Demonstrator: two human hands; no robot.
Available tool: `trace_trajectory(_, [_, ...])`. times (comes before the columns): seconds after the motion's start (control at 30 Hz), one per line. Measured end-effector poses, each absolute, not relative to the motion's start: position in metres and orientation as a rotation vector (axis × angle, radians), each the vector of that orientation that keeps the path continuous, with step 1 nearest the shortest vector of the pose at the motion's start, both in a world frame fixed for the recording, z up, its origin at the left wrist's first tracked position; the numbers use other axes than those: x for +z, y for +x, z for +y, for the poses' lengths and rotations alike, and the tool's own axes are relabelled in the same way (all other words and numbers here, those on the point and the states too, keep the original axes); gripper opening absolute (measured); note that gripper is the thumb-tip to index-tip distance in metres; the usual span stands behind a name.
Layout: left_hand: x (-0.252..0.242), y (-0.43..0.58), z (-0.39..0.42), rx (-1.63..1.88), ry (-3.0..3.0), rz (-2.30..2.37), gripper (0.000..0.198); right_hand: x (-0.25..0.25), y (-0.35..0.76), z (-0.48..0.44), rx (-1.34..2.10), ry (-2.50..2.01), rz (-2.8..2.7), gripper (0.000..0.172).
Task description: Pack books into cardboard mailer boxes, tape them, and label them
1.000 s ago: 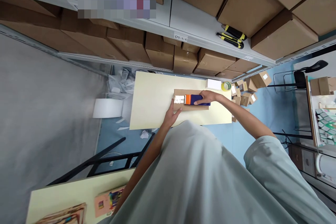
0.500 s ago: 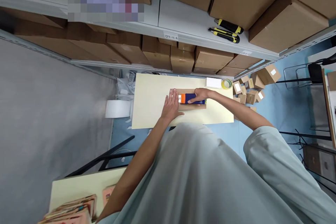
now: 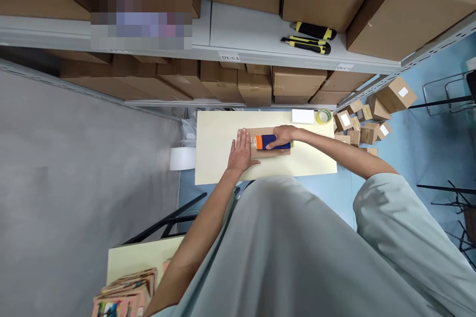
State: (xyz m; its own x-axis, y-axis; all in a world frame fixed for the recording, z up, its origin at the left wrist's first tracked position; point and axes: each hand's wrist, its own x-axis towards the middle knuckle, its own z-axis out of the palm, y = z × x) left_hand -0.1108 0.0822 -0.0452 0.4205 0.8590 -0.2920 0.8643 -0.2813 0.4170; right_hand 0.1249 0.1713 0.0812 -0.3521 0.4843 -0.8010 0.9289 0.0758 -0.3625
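A flat brown cardboard box [image 3: 270, 154] lies on the cream tabletop [image 3: 213, 148]. My left hand [image 3: 240, 152] rests flat on the box's left end, fingers stretched out and thumb apart. Around a dark blue and orange tape dispenser [image 3: 263, 142] my right hand [image 3: 283, 136] is closed, holding it down against the top of the box. The dispenser's orange end faces my left hand, with a small gap between. The palm covers part of its blue body, and a bit of greenish yellow shows at its right end.
Behind the box are a white box [image 3: 302, 116] and a tape roll [image 3: 324, 117]. Utility knives [image 3: 310, 44] lie on the shelf [image 3: 245, 29] above, among cartons. Small parcels [image 3: 370, 132] are piled right; a white roll [image 3: 182, 158] stands left. Booklets [image 3: 124, 294] are stacked lower left.
The head view has shifted, so the shelf and table edges sit differently. Both hands keep nearly the same places on the box and the dispenser.
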Motion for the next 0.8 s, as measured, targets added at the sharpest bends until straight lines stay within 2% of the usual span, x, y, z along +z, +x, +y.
trace_trajectory(0.1, [-0.046, -0.111, 0.084, -0.031, 2.147, 1.476, 0.149, 0.086, 0.143, 0.171, -1.236, 1.388, 1.861, 0.065])
trace_trajectory(0.43, [-0.045, -0.111, 0.086, -0.039, 2.140, 1.479, 0.151, 0.111, 0.255, 0.157, -1.662, 1.500, 1.455, 0.072])
trace_trajectory(0.67, [-0.041, -0.109, 0.088, -0.058, 2.129, 1.477, 0.150, 0.094, 0.262, 0.156, -1.610, 1.505, 1.449, 0.074])
trace_trajectory(0.8, [-0.040, -0.107, 0.088, -0.063, 2.135, 1.481, 0.149, 0.092, 0.272, 0.156, -1.725, 1.475, 1.447, 0.076])
